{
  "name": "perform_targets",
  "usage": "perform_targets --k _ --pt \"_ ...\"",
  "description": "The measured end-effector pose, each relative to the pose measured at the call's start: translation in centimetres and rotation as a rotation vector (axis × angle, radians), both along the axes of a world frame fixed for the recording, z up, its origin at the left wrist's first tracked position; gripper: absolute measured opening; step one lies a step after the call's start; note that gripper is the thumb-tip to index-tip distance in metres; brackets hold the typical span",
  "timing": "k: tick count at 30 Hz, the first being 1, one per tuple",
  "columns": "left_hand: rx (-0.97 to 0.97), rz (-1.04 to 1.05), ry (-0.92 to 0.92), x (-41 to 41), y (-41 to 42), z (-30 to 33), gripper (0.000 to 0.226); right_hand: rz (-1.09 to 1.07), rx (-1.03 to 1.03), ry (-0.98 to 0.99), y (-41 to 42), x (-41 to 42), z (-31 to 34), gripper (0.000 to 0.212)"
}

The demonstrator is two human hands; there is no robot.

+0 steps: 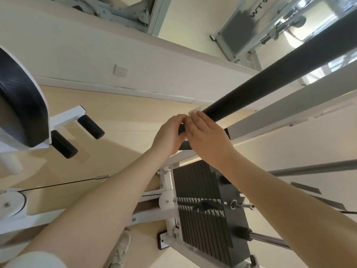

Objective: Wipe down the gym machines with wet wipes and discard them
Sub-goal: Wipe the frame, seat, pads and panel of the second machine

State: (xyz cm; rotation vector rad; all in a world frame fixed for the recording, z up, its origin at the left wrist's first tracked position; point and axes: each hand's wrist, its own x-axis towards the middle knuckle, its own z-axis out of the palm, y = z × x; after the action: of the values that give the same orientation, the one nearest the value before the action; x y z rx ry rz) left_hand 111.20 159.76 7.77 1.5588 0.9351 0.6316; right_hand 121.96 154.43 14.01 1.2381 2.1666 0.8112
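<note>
Small white wet wipe point(195, 110) sitting at end of long black padded machine bar point(270, 84), both hands meeting there: left hand point(169, 135) curling, right hand point(209, 141) pinching it. Wipe's mostly hidden, could be slipping off tbh.

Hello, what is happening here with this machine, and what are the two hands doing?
A person is cleaning a white gym machine. Both hands meet at the lower end of a long black padded bar. The right hand lies over the bar, with a small white wet wipe showing at its fingertips. The left hand curls around the bar's end beside it. The black weight stack stands below the arms.
</note>
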Motion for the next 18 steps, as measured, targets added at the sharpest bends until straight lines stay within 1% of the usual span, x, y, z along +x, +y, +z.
perform_targets --k 2,3,5,6,7,8,11,13,16,18 --pt "-0.018 -0.021 0.015 0.0 0.2 0.4 0.031 0.109 0.106 0.056 0.2 0.9 1.5 0.016" --pt "-0.022 -0.036 0.035 0.0 0.4 0.8 0.032 0.155 0.168 0.133 0.5 1.3 2.7 0.014" --pt "0.003 -0.077 0.083 -0.1 0.6 1.9 0.037 0.208 0.327 0.29 0.7 2.1 5.3 0.026" --pt "0.031 -0.097 0.095 -0.1 0.7 2.8 0.041 0.197 0.393 0.319 0.5 2.5 6.4 0.024" --pt "0.061 -0.111 0.092 -0.2 0.8 3.9 0.046 0.191 0.442 0.319 0.2 3.1 7.5 0.019" --pt "0.092 -0.119 0.075 -0.2 0.9 5.0 0.05 0.186 0.471 0.333 -0.1 3.4 8.7 0.019" --pt "0.17 -0.13 -0.021 0.0 1.5 8.2 0.053 0.217 0.596 0.32 -1.3 4.4 12.3 0.025" --pt "0.231 -0.157 -0.041 0.4 1.9 9.9 0.052 0.163 0.623 0.299 -1.7 4.0 14.4 0.025" --pt "0.274 -0.211 -0.082 0.9 2.1 11.9 0.049 0.044 0.568 0.399 -1.4 2.7 14.8 0.021" --pt "0.272 -0.217 -0.108 1.1 2.1 12.6 0.046 -0.024 0.505 0.45 -1.1 1.9 14.1 0.031"
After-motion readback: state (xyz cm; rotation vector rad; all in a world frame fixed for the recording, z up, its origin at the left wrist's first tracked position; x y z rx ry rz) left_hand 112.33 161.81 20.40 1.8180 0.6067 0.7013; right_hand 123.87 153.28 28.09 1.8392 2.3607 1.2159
